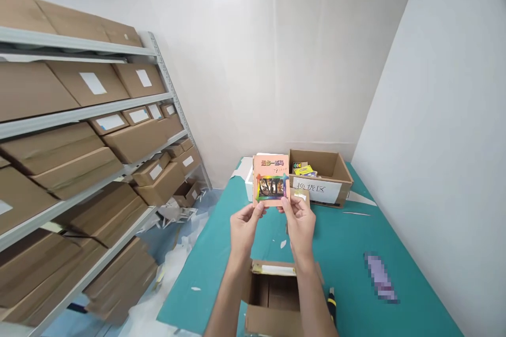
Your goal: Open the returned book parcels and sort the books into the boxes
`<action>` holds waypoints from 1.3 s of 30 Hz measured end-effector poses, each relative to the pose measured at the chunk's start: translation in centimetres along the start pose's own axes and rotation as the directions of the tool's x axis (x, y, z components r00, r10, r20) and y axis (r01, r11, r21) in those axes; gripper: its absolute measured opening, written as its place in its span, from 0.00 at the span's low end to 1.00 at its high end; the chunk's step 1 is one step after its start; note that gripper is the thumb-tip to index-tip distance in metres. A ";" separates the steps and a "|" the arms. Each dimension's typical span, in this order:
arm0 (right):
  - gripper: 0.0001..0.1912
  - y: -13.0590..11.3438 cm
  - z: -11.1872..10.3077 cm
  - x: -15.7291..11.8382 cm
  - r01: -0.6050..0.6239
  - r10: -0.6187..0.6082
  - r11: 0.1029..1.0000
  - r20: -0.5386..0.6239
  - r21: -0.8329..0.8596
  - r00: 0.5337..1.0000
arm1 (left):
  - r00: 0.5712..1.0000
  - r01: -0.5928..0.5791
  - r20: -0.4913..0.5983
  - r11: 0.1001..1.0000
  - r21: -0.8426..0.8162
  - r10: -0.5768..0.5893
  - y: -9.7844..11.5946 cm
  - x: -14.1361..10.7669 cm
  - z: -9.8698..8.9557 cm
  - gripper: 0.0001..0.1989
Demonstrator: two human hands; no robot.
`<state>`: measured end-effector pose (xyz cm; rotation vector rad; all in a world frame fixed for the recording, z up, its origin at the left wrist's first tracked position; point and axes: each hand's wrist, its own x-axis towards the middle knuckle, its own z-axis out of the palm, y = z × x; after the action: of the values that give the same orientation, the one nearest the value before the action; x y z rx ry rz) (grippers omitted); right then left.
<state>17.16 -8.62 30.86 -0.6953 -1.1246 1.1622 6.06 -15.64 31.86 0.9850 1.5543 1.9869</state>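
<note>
A small book with a peach-pink cover, a dark picture in a rainbow frame and a printed title is held upright over the table. My left hand pinches its lower left corner between thumb and fingers. At the lower right corner, my right hand grips it the same way. Below my forearms stands an open cardboard box, its visible inside showing bare brown cardboard. Behind the book is a partly hidden white container, and a smaller cardboard box shows beside my right hand.
A labelled cardboard box with several colourful packets stands at the back of the green table. A yellow-and-black utility knife lies right of the near box. A blurred purple item is farther right. Shelves with cartons line the left.
</note>
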 end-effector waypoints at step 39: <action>0.23 -2.2 0.7 -4.2 0.226 -0.200 0.955 0.146 -0.193 0.969 | 0.884 -0.462 0.104 0.823 0.329 0.455 -0.2 -4.2 0.5 0.12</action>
<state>17.28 -13.36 31.73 -0.6486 -1.4064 0.9208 9.17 -18.23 30.62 1.6549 1.8262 2.0212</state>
